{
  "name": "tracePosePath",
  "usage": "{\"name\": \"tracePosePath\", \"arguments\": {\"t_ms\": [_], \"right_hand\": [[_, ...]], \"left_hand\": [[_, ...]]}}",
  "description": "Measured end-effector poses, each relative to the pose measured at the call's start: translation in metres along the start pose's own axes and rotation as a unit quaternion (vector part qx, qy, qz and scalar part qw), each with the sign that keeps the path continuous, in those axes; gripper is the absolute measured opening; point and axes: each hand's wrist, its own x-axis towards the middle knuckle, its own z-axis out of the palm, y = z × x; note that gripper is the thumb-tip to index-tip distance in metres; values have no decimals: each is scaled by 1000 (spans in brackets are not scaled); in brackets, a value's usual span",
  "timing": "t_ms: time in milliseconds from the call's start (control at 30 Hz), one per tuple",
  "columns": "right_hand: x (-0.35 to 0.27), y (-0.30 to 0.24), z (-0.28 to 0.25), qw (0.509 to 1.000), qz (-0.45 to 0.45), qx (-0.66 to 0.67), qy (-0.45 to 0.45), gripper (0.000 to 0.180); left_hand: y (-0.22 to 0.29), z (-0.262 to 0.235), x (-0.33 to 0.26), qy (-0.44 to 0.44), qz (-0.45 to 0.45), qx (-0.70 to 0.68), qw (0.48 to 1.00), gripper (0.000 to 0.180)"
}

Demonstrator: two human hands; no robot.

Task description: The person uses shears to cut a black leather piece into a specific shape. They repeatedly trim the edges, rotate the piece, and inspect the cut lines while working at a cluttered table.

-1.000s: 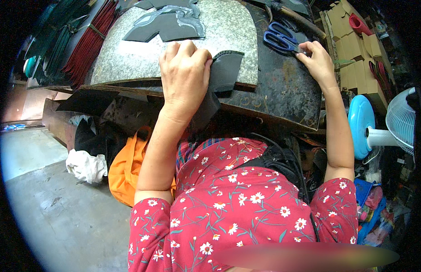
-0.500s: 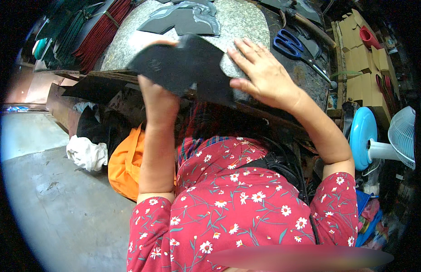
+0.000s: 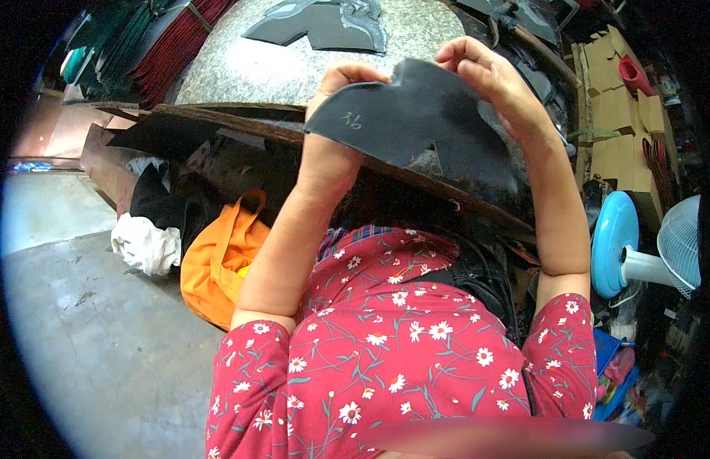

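A curved black sheet (image 3: 405, 115) is held at one o'clock, before the desk (image 3: 252, 127).
Its nine-o'clock end is pinched by the left hand (image 3: 330, 155). Its two-o'clock edge is met by the curled right hand (image 3: 502, 83); whether it pinches cannot be told.

A scuffed grey floor (image 3: 87, 329) catches light beside a wood-edged workbench (image 3: 236, 124).

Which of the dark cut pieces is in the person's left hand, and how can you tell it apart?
The black piece with a pale mark, gripped by the left hand; the grey-smeared cutting lies on the speckled board.
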Motion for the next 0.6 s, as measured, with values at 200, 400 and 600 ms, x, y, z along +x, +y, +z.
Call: {"name": "tracePosePath", "arguments": {"t_ms": [200, 400, 600], "right_hand": [[-14, -6, -3, 990, 133, -16, -54, 21], [-14, 22, -4, 999, 28, -19, -17, 21], [-14, 37, 1, 998, -7, -50, 40, 20]], "left_hand": [[25, -18, 12, 46, -188, -42, 980, 29], [25, -24, 2, -75, -113, 160, 978, 24], [30, -12, -4, -17, -20, 511, 859, 22]]}}
